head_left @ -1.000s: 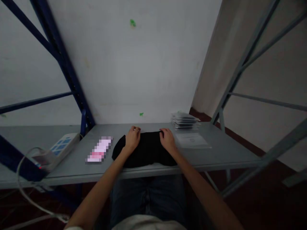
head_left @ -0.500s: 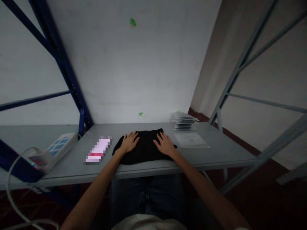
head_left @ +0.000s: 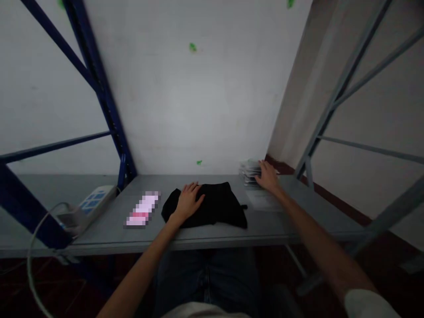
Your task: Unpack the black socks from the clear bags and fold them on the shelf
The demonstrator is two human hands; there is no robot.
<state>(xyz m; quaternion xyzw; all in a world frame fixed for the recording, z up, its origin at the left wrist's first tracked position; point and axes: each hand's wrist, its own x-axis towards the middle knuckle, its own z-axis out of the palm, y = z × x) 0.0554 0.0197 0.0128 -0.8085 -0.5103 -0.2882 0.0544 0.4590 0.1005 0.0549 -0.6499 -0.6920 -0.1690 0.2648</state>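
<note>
A folded black cloth item point(head_left: 220, 205), perhaps a garment, lies near the front edge of the grey shelf. My left hand point(head_left: 189, 201) rests flat on its left part, fingers stretched out. Toward the back right, my right hand point(head_left: 267, 176) is at the right side of a stack of flat, pale packets point(head_left: 247, 171), with its thumb and fingers apart. Whether its fingertips press on the top packet I cannot tell. A single flat, clear-looking packet point(head_left: 261, 201) lies in front of the stack, partly under my right wrist.
A phone-like object with a blurred screen point(head_left: 142, 210) lies left of the cloth. Farther left is a white power strip point(head_left: 96, 201) with a cable point(head_left: 31, 260). Blue posts point(head_left: 99, 88) stand left, grey posts point(head_left: 326, 119) right. A white wall point(head_left: 198, 110) closes the back.
My right hand has left the black cloth and moved right and back to the stack of packets. My left hand stays on the cloth. The view has shifted slightly.
</note>
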